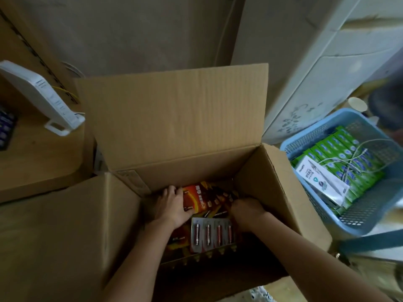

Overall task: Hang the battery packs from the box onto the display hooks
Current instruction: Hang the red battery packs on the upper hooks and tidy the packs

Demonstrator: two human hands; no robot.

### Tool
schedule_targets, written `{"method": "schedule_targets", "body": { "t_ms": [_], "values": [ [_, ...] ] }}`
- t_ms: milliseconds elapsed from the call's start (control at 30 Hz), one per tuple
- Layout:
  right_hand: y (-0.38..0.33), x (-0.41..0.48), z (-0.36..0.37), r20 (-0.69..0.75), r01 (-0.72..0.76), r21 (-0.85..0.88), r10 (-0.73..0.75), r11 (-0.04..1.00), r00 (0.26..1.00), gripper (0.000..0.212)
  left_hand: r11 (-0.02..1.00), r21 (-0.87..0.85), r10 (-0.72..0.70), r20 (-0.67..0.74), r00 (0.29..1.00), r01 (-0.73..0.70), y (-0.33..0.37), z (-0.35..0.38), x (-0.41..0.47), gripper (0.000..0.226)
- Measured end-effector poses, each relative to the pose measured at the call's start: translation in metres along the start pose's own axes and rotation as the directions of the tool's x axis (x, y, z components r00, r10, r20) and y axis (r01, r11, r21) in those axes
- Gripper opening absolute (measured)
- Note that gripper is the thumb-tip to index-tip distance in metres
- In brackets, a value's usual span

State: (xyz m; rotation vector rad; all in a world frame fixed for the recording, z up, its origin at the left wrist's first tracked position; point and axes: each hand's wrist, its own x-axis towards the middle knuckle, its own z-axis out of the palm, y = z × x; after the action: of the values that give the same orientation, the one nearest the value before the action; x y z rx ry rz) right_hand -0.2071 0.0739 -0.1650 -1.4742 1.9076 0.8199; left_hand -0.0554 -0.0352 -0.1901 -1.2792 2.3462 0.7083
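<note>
My left hand (pixel 172 205) grips red-orange carded battery packs (pixel 207 199) in the brown cardboard box (pixel 272 182); right hand (pixel 246 212) grasp: cannot tell. Lift level.

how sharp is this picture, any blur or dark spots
Head view: dim; the cardboard box interior lies in shadow, so the battery packs look murky; the blue basket at the right edge is smeared by blur; wide-angle bending shows at the borders; the left hand and right hand are fairly sharp.

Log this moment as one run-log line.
phase: picking from cardboard box | left hand: grips red battery pack | right hand: fingers curled among other packs, grip unclear | hooks: not in view
</note>
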Motion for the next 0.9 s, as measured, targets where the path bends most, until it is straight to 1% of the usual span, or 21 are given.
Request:
{"method": "schedule_targets", "body": {
  "t_ms": [100, 133, 200, 300, 367, 467, 567, 600, 700, 800, 833, 900],
  "values": [
    [-0.001, 0.002, 0.011, 0.022, 0.014, 0.130, -0.017, 0.991, 1.000, 0.058, 0.997, 0.073, -0.008, 0.051, 0.999, 0.004, 0.000, -0.004, 0.000, 0.089],
    [-0.002, 0.001, 0.012, 0.031, 0.004, 0.187, -0.010, 0.982, 0.999, 0.060, 0.996, 0.088, -0.019, 0.064, 0.998, 0.013, 0.000, -0.004, 0.000, 0.094],
    [-0.004, 0.000, 0.013, 0.052, -0.024, 0.243, 0.012, 0.970, 0.999, 0.063, 0.994, 0.102, -0.044, 0.057, 0.997, 0.038, -0.002, -0.003, -0.002, 0.099],
    [-0.007, 0.000, 0.012, 0.091, -0.062, 0.261, 0.040, 0.963, 0.995, 0.065, 0.993, 0.092, -0.079, 0.032, 0.996, 0.076, -0.006, 0.000, -0.008, 0.102],
    [-0.008, 0.001, 0.010, 0.127, -0.069, 0.271, 0.035, 0.960, 0.991, 0.061, 0.994, 0.051, -0.096, 0.036, 0.995, 0.094, -0.010, 0.001, -0.011, 0.103],
    [-0.009, 0.001, 0.006, 0.174, -0.077, 0.272, 0.030, 0.959, 0.984, 0.053, 0.985, -0.116, -0.114, 0.095, 0.989, 0.125, -0.015, -0.002, -0.011, 0.093],
    [-0.006, -0.003, -0.005, 0.154, -0.087, 0.311, 0.040, 0.946, 0.987, 0.039, 0.935, -0.311, -0.124, 0.164, 0.979, 0.171, -0.017, -0.008, -0.012, 0.084],
    [-0.004, -0.005, -0.009, 0.139, -0.089, 0.327, 0.045, 0.941, 0.989, 0.039, 0.915, -0.360, -0.126, 0.169, 0.977, 0.181, -0.017, -0.010, -0.012, 0.080],
    [0.002, -0.013, -0.026, 0.100, -0.082, 0.367, 0.048, 0.926, 0.994, 0.051, 0.846, -0.497, -0.146, 0.129, 0.981, 0.192, -0.016, -0.020, -0.014, 0.062],
    [0.007, -0.025, -0.049, -0.004, -0.057, 0.418, 0.064, 0.907, 0.998, 0.049, 0.766, -0.629, -0.064, 0.129, 0.990, 0.132, -0.017, -0.038, -0.022, 0.044],
    [0.009, -0.033, -0.058, -0.048, -0.049, 0.441, 0.078, 0.896, 0.996, 0.044, 0.742, -0.660, -0.039, 0.126, 0.991, 0.113, -0.016, -0.046, -0.028, 0.040],
    [0.009, -0.054, -0.078, -0.146, -0.018, 0.464, 0.097, 0.885, 0.985, 0.030, 0.685, -0.719, -0.054, 0.115, 0.992, 0.121, -0.015, -0.063, -0.048, 0.039]
  ]
}}
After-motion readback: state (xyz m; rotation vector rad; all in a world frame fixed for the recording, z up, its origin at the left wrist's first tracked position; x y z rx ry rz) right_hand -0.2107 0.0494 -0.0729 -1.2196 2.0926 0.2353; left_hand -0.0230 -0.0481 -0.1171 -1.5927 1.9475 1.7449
